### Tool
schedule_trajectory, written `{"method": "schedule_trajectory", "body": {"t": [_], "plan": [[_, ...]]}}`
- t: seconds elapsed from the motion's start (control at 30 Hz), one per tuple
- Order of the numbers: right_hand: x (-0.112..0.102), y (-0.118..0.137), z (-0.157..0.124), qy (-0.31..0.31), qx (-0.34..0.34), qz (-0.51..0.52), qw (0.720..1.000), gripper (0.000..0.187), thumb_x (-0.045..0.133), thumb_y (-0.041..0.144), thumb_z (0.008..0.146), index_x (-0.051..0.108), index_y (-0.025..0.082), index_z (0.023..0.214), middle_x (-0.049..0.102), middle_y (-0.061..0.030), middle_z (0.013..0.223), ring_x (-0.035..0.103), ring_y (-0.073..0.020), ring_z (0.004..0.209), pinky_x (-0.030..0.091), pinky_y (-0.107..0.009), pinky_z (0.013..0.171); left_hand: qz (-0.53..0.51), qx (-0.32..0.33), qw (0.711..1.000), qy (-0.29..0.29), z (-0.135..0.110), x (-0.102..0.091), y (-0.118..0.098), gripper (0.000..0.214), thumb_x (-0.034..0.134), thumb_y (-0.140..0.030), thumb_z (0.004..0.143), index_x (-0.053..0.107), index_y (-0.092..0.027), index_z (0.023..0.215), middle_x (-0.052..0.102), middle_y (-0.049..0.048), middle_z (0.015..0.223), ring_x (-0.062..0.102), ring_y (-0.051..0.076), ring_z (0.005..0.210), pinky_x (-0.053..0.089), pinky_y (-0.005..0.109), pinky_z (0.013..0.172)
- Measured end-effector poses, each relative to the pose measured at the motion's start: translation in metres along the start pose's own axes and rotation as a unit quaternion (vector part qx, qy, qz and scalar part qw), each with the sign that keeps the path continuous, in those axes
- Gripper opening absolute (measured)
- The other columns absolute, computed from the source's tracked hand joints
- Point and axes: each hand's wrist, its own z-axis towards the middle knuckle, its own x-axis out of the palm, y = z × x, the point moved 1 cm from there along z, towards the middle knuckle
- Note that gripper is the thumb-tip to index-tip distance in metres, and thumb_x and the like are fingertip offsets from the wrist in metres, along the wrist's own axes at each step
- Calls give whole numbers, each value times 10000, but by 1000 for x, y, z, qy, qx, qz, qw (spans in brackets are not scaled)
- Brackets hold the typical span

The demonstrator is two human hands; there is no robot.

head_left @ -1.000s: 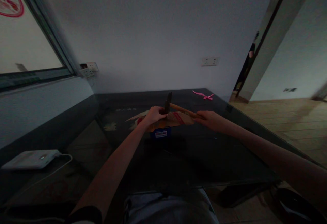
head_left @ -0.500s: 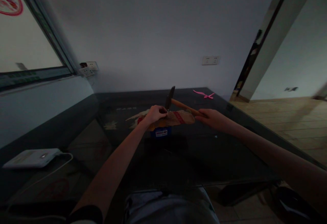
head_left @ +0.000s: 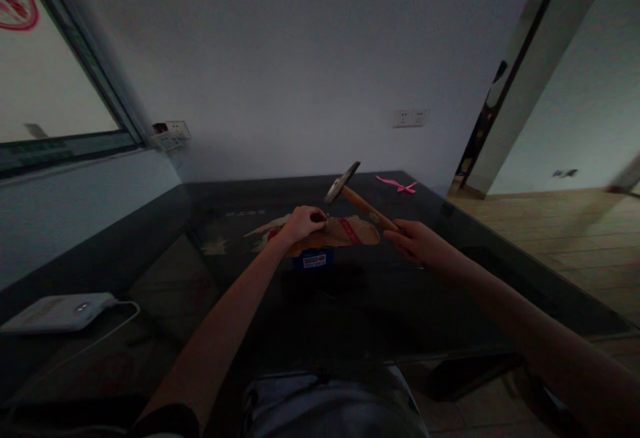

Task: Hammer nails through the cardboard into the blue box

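Observation:
My right hand (head_left: 417, 241) is closed around the wooden handle of a hammer (head_left: 363, 205). The hammer's dark metal head is raised and tilted, just above and to the right of my left fingertips. My left hand (head_left: 304, 223) rests on a flat tan piece shaped like a shoe sole (head_left: 350, 230), speckled and crossed by a red band. Its thumb and forefinger are pinched together at the piece's upper surface; a tiny shiny thing at their tips is too small to name. Beneath the piece sits a blue box (head_left: 313, 260) with a white label.
Everything stands on a dark glossy table (head_left: 380, 305) against a wall. A pink ribbon (head_left: 400, 185) lies at the back right. To the left is a white power bank-like device (head_left: 57, 313) with a white cable (head_left: 123, 318). Wall sockets (head_left: 411, 118) are behind.
The hammer head has lifted off the spot by my left fingertips, rising and tilting back to the right. My right hand has shifted slightly right and down. My left hand stays in place.

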Motion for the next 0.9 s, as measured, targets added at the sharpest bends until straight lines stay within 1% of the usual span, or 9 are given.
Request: {"method": "schedule_trajectory", "body": {"t": [0.07, 0.13, 0.2, 0.27, 0.33, 0.43, 0.5, 0.67, 0.9], "plan": [[14, -9, -8, -2, 15, 113, 994, 329, 503, 518, 801, 431, 198, 774, 355, 85, 534, 307, -43, 364, 234, -179, 319, 13, 9, 1000, 1, -3, -6, -7, 209, 626, -274, 725, 681, -154, 887, 688, 55, 861, 615, 169, 784, 464, 270, 746], [29, -20, -15, -5, 24, 212, 977, 348, 549, 526, 775, 425, 201, 797, 360, 94, 533, 282, -31, 348, 221, -164, 301, 52, 24, 998, -26, -10, -15, -18, 287, 635, -291, 731, 648, -163, 988, 668, 70, 968, 598, 188, 884, 445, 301, 826], [43, -29, -20, -1, 25, 300, 954, 347, 573, 514, 769, 415, 207, 798, 360, 100, 522, 264, -25, 334, 208, -153, 290, 106, 49, 990, -74, -24, -25, -34, 330, 616, -303, 758, 607, -181, 1065, 627, 76, 1080, 548, 209, 1014, 395, 339, 914], [54, -36, -23, 11, 21, 368, 929, 338, 578, 502, 776, 404, 213, 788, 341, 111, 497, 233, -18, 309, 181, -147, 277, 142, 73, 983, -94, -45, -27, -51, 271, 546, -298, 816, 594, -205, 1066, 609, 65, 1107, 513, 210, 1073, 364, 352, 945], [61, -41, -26, 19, 18, 411, 911, 328, 582, 489, 781, 398, 218, 782, 320, 122, 477, 201, -10, 287, 154, -141, 268, 149, 104, 982, -47, -70, -17, -63, 221, 491, -302, 852, 602, -215, 1022, 631, 57, 1034, 545, 189, 1009, 382, 319, 909], [62, -47, -28, 15, 14, 442, 897, 308, 594, 456, 789, 397, 219, 778, 323, 125, 475, 190, -2, 277, 139, -133, 267, 156, 181, 961, 138, -102, 12, -66, 172, 482, -284, 859, 612, -227, 958, 645, 38, 962, 580, 161, 901, 414, 266, 818], [60, -50, -29, 12, 13, 453, 891, 290, 593, 430, 801, 400, 216, 775, 335, 123, 480, 196, 1, 279, 142, -128, 272, 180, 196, 943, 199, -114, 30, -59, 158, 524, -264, 833, 598, -214, 963, 630, 53, 985, 578, 165, 896, 424, 253, 777], [61, -54, -29, 14, 16, 467, 884, 302, 582, 421, 816, 374, 215, 742, 324, 126, 467, 198, 2, 272, 151, -122, 273, 222, 170, 936, 212, -116, 48, -39, 92, 535, -221, 821, 577, -201, 901, 619, 42, 938, 575, 157, 860, 430, 240, 737], [68, -55, -28, 22, 22, 459, 888, 320, 595, 431, 802, 368, 213, 746, 342, 129, 460, 204, 3, 264, 165, -116, 262, 248, 149, 936, 198, -114, 52, -37, 66, 528, -188, 807, 584, -173, 839, 635, 63, 875, 585, 176, 820, 431, 258, 712]]}}
